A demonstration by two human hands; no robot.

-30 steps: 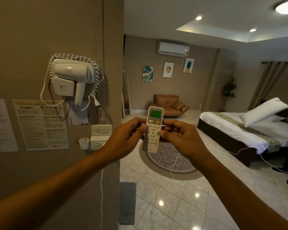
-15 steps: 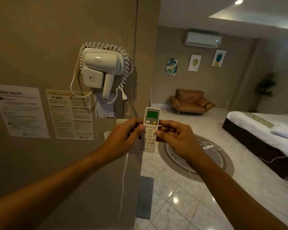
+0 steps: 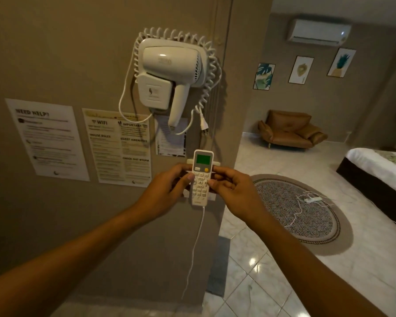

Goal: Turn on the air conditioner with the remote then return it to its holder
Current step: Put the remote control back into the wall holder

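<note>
A white remote [image 3: 201, 177] with a lit green screen and an orange button stands upright between both hands, in front of the wall sockets. My left hand [image 3: 167, 192] grips its left edge, thumb on the keypad. My right hand [image 3: 234, 191] pinches its right edge. The white air conditioner [image 3: 319, 32] hangs high on the far wall, a small light showing at its right end. The remote's holder is hidden behind my left hand; I cannot make it out.
A wall-mounted hair dryer [image 3: 172, 72] with a coiled cord hangs just above my hands. Printed notices [image 3: 117, 145] are taped to the wall at left. A white cable [image 3: 194, 243] drops from the sockets. Round rug [image 3: 295, 209], brown armchair [image 3: 288, 129] and bed [image 3: 380, 172] stand to the right.
The view has swung left and closer to the wall. Both hands, still holding the remote, have moved left, from over the floor to in front of the wall sockets.
</note>
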